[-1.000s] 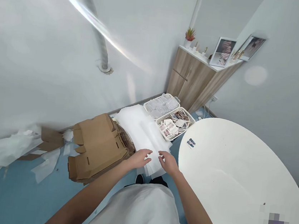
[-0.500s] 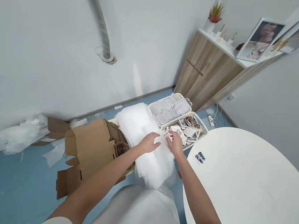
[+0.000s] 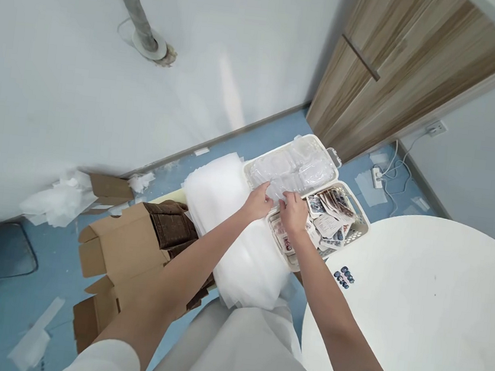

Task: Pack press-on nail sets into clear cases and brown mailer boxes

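Loosely open, left fingers and right fingers meet clear packs in one basket, cards filling another.

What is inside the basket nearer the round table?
The basket holds a loose pile of cards, some carrying small dark pieces. The right hand and forearm cover part of it, and the lower layers are hidden.

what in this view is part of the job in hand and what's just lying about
Likely in the job:
- clear plastic packets, at the left hand and right hand
- packet basket
- perhaps the printed cards alongside

Apparently lying about:
- crumpled white wrapping on the floor
- power strip
- opened-out cardboard, though it may be stock
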The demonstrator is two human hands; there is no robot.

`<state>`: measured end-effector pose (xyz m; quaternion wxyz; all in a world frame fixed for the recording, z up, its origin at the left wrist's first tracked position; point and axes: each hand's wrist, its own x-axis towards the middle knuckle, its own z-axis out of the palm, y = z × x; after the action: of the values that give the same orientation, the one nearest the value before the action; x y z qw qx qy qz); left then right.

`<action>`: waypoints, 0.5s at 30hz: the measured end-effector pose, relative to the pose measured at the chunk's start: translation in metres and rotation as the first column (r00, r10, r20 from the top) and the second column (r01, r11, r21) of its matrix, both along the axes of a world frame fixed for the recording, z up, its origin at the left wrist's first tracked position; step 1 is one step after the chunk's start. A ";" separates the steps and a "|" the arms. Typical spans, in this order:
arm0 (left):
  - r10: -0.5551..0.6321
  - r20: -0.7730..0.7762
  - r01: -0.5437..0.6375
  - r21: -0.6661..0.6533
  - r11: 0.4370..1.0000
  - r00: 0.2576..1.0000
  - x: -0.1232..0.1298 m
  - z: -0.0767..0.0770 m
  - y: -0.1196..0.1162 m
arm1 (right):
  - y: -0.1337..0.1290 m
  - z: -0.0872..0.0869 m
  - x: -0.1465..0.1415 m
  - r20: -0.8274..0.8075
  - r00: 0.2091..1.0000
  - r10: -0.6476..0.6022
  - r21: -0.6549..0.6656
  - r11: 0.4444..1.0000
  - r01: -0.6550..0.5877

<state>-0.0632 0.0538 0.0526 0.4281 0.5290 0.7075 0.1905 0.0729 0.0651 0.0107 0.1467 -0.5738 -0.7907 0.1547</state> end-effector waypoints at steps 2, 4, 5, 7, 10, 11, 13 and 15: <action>-0.002 0.005 0.002 -0.013 1.000 1.000 0.001 -0.001 0.003 | 0.000 -0.003 0.001 -0.003 1.000 0.002 0.022 1.000 -0.002; -0.005 0.018 0.005 -0.018 1.000 1.000 0.002 -0.001 0.004 | -0.001 -0.004 0.003 -0.021 1.000 0.012 0.042 0.999 -0.012; -0.002 0.022 0.003 -0.019 1.000 1.000 0.002 -0.002 0.004 | -0.001 -0.004 0.004 -0.033 0.999 0.019 0.048 0.999 -0.018; 0.011 0.020 -0.011 -0.011 1.000 1.000 0.003 -0.003 0.004 | -0.002 -0.004 0.005 -0.061 0.998 0.034 0.055 0.998 -0.030; 0.040 0.017 -0.040 0.030 0.999 0.999 0.003 -0.002 -0.001 | -0.005 -0.002 0.005 -0.112 0.993 0.025 0.065 0.998 -0.017; 0.049 0.020 -0.050 0.046 0.998 0.999 0.002 -0.002 -0.003 | -0.006 0.000 0.005 -0.129 0.992 0.017 0.069 0.998 -0.008; 0.076 0.031 -0.078 0.079 0.994 0.997 0.001 0.001 -0.008 | -0.011 0.004 0.005 -0.166 0.986 0.003 0.079 0.997 0.011; 0.110 0.049 -0.115 0.118 0.986 0.993 0.001 0.005 -0.016 | -0.018 0.010 0.005 -0.212 0.977 0.002 0.095 0.995 0.019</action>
<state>-0.0620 0.0380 0.0575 0.3987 0.5089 0.7144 0.2678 0.0777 0.0473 0.0205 0.2585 -0.5497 -0.7747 0.1758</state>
